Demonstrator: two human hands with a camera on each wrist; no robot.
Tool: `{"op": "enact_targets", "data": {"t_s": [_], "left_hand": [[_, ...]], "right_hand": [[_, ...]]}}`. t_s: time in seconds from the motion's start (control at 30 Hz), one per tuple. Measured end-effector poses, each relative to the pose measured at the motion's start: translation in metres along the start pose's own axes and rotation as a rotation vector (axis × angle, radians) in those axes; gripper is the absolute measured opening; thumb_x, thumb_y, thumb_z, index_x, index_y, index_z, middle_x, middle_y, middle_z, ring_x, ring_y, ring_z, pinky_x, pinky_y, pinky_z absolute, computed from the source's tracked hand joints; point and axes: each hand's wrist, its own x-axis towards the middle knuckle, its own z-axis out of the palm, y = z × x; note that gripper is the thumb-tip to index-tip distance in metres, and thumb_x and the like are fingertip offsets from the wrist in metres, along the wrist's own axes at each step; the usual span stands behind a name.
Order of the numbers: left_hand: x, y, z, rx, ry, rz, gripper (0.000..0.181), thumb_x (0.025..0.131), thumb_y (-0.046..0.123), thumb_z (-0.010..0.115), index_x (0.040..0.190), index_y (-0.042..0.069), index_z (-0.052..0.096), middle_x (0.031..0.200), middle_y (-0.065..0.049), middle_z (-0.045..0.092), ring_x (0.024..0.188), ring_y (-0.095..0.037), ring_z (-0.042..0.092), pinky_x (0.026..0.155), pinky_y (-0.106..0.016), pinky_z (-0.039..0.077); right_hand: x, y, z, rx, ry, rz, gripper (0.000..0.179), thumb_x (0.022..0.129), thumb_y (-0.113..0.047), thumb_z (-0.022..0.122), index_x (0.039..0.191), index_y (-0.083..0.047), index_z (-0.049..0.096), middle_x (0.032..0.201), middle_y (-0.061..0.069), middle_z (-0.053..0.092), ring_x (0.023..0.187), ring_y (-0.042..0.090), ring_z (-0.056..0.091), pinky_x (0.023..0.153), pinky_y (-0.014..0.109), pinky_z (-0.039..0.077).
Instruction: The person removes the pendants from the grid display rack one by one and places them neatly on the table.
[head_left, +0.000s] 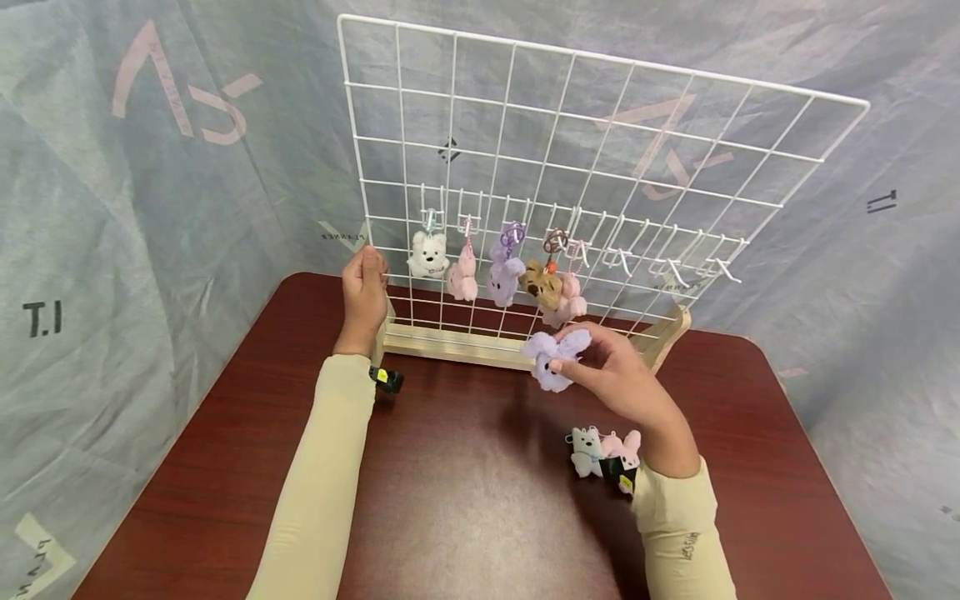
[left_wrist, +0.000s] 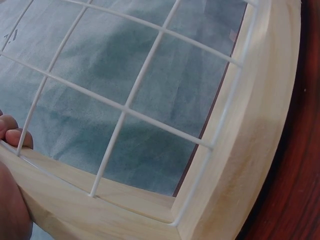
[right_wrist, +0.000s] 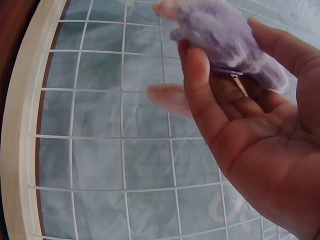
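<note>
My right hand (head_left: 630, 379) pinches a purple plush bunny keychain (head_left: 551, 382) between thumb and fingers, in front of a white wire grid rack (head_left: 573, 53). In the right wrist view, part of a purple ring and a metal clasp (right_wrist: 239, 82) show below the plush (right_wrist: 220, 35). My left hand (head_left: 364, 287) grips the rack's left side edge, its fingers round the wooden upright (left_wrist: 60, 200) in the left wrist view. Hanging on the rack are a white bear plush (head_left: 429, 255), a pink plush (head_left: 463, 279), a purple bunny (head_left: 504, 277), a brown plush (head_left: 543, 285) and another pink plush (head_left: 572, 302).
A white bear plush (head_left: 586, 455) and a pink bunny plush (head_left: 629, 446) lie on the dark red table (head_left: 465, 483), near my right wrist. Several white hooks (head_left: 618, 260) stick out to the right of the hanging plushes. The rack stands on a wooden base (head_left: 457, 348).
</note>
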Motion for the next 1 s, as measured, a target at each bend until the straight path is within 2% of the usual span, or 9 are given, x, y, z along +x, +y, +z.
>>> {"op": "enact_targets", "data": {"t_s": [0.17,0.3,0.37,0.43,0.67,0.87,1.0], "left_hand": [[0.0,-0.001,0.0,-0.008,0.0,0.005,0.051,0.116,0.023,0.038,0.074,-0.007,0.035,0.065,0.012,0.039,0.056,-0.004,0.034,0.052,-0.019,0.027],[0.0,-0.001,0.0,-0.011,-0.001,0.005,0.051,0.116,0.03,0.041,0.072,0.004,0.038,0.065,0.012,0.039,0.057,-0.005,0.034,0.053,-0.019,0.027],[0.0,-0.002,0.0,-0.01,-0.003,0.007,0.05,0.115,0.034,0.042,0.071,0.011,0.04,0.065,0.012,0.038,0.056,-0.005,0.033,0.052,-0.02,0.026],[-0.001,-0.002,0.0,-0.009,-0.005,0.011,0.049,0.115,0.036,0.042,0.071,0.013,0.04,0.065,0.011,0.038,0.056,-0.005,0.033,0.052,-0.02,0.026],[0.0,-0.001,0.0,-0.014,0.0,0.011,0.049,0.115,0.03,0.042,0.071,0.01,0.04,0.065,0.01,0.037,0.056,-0.006,0.032,0.053,-0.02,0.025],[0.0,0.0,0.0,-0.026,0.006,0.004,0.047,0.115,0.022,0.041,0.071,0.005,0.038,0.065,0.01,0.037,0.057,-0.006,0.031,0.053,-0.02,0.025],[0.0,-0.001,0.001,-0.019,0.001,0.009,0.047,0.115,0.021,0.04,0.072,0.002,0.037,0.065,0.01,0.037,0.056,-0.006,0.031,0.053,-0.021,0.025]], "right_hand": [[-0.001,0.002,0.003,-0.032,-0.122,0.039,0.021,0.093,-0.003,0.078,0.111,-0.005,0.067,0.099,0.006,0.069,0.082,0.007,0.068,0.072,0.025,0.059],[-0.002,0.006,0.006,-0.104,-0.262,0.056,0.014,0.096,-0.011,0.078,0.107,-0.01,0.068,0.094,0.003,0.069,0.083,0.006,0.065,0.076,0.025,0.057],[-0.002,0.008,0.007,-0.131,-0.318,0.066,0.01,0.098,-0.014,0.075,0.106,-0.012,0.069,0.094,0.002,0.069,0.082,0.007,0.063,0.075,0.025,0.056],[-0.001,0.01,0.008,-0.148,-0.357,0.077,0.007,0.101,-0.015,0.072,0.107,-0.011,0.069,0.094,0.003,0.069,0.08,0.007,0.063,0.074,0.025,0.055],[0.0,0.017,0.008,-0.217,-0.399,0.121,0.011,0.104,-0.02,0.068,0.111,-0.014,0.074,0.093,0.003,0.07,0.076,0.007,0.061,0.07,0.024,0.054],[-0.001,0.021,0.009,-0.154,-0.464,0.219,0.014,0.104,-0.02,0.069,0.11,-0.01,0.075,0.088,0.006,0.067,0.066,0.012,0.059,0.061,0.025,0.053],[-0.001,0.025,0.01,-0.165,-0.495,0.254,0.017,0.105,-0.02,0.065,0.112,-0.007,0.074,0.095,0.006,0.069,0.075,0.017,0.062,0.068,0.032,0.058]]}}
